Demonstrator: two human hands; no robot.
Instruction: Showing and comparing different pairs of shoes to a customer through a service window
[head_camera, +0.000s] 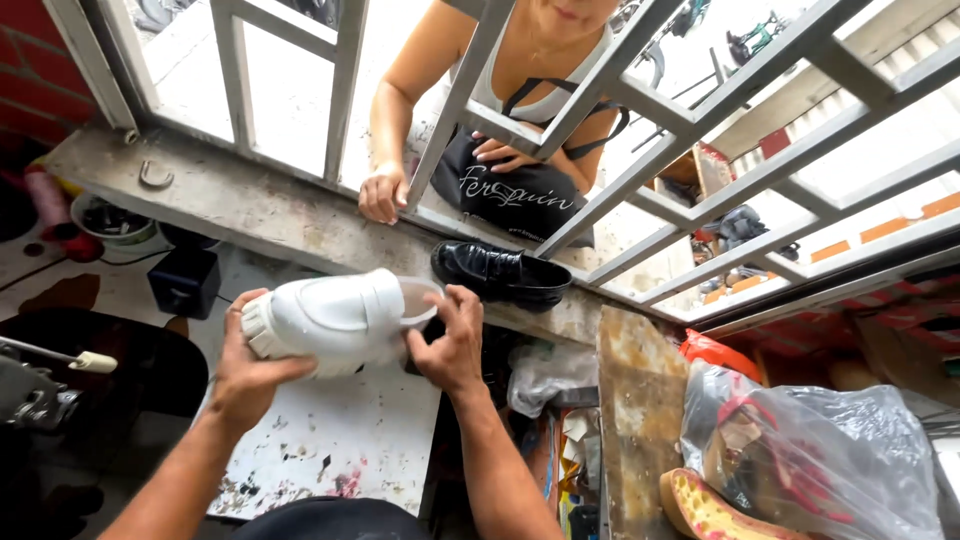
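I hold a white chunky-soled loafer (335, 318) sideways above a paint-stained white table (340, 440). My left hand (243, 365) grips its toe and sole end. My right hand (450, 345) holds the heel opening. A black glossy loafer (500, 273) rests on the concrete sill (260, 215) just beyond. Outside the window bars (600, 90) a person leans in, one hand (383, 192) on the sill, the other hand (500, 152) on a black bag (515, 195).
A dark blue box (185, 282) and a white bowl (110, 225) sit at the left. A worn wooden board (640, 420), a clear plastic bag (810, 450) of items and a patterned sole (715, 512) lie at the right. A machine part (35, 390) sticks in from the left.
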